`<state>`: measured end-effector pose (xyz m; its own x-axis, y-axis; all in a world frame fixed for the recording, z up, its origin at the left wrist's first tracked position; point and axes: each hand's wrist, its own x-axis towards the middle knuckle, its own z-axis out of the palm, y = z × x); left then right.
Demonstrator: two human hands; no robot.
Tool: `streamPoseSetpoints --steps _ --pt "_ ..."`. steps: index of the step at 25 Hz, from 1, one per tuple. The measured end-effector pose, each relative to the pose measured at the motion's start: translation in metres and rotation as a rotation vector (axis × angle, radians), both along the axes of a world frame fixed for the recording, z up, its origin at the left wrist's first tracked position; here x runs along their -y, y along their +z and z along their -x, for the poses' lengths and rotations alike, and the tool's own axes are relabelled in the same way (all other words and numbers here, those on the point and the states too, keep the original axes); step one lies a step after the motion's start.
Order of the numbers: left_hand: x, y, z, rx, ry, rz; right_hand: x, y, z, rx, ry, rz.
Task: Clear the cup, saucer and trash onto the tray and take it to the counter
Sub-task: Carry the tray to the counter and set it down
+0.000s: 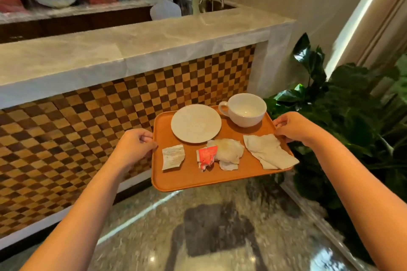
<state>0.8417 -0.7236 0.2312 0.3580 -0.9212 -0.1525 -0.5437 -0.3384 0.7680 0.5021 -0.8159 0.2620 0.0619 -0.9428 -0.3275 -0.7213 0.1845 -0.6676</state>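
Above the floor, beside the tabletop (110, 55), left hand (134, 145) & right hand (293, 126) grip the tray (191, 176) edges. On it: cup (246, 110), saucer (196, 123), napkin (268, 152), red packet (206, 156), white packet (172, 157) w/ print too blurred to read.

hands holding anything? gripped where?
Both hold the orange tray: left hand on its left rim, right hand on its right rim.

Single head-worn view, angled forward and down, close over the tray (189, 179).
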Motion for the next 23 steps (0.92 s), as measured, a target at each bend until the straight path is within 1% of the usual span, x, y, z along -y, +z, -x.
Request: streamPoseSetpoints --steps 6,10,16,20,23 --pt "0.106 0.025 -0.017 0.016 0.058 0.044 0.13 0.021 -0.021 -0.013 0.062 0.01" --pt "0.185 0.048 -0.02 0.006 0.089 0.083 0.227 0.042 -0.024 0.015 0.121 0.025" --pt "0.292 0.082 -0.025 -0.054 0.178 0.178 0.365 0.084 -0.037 -0.049 0.221 0.089" --pt "0.363 0.091 -0.034 -0.035 0.224 0.223 0.45 0.1 -0.053 -0.055 0.254 0.104" --pt "0.422 0.09 -0.05 -0.056 0.226 0.236 0.509 0.104 -0.072 -0.067 0.242 0.094"
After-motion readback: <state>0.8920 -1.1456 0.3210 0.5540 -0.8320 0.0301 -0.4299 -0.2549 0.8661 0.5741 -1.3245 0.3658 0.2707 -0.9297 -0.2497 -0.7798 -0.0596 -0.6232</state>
